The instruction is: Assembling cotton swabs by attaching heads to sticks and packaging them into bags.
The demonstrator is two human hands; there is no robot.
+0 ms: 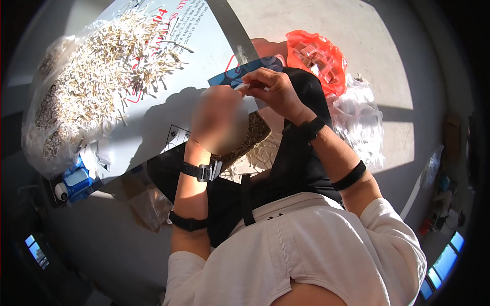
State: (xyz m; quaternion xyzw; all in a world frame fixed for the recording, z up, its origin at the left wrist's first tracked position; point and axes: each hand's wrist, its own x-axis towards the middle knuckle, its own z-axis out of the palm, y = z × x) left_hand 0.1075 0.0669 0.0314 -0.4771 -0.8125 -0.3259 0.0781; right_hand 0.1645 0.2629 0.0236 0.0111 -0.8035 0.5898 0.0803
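Observation:
My right hand point(279, 94) is closed in a pinch over the table's near corner. A small white piece point(242, 87) shows at its fingertips; its kind is too small to make out. My left hand point(218, 120) is right beside it, with its fingers smeared by blur, so I cannot tell whether it touches that piece. Below the hands, between my knees, an open box point(255, 135) contains many thin pale sticks. A big heap of thin sticks, which look like cotton swabs point(122, 56), spills from a clear plastic bag point(31, 135) on the table.
The table point(153, 115) has a light printed surface. A blue pack with a white lid point(77, 178) is at its left end. To my right are a red plastic bag point(293, 46) of small reddish packets and a clear bag of white things point(360, 120). Another clear bag point(153, 206) lies below the table.

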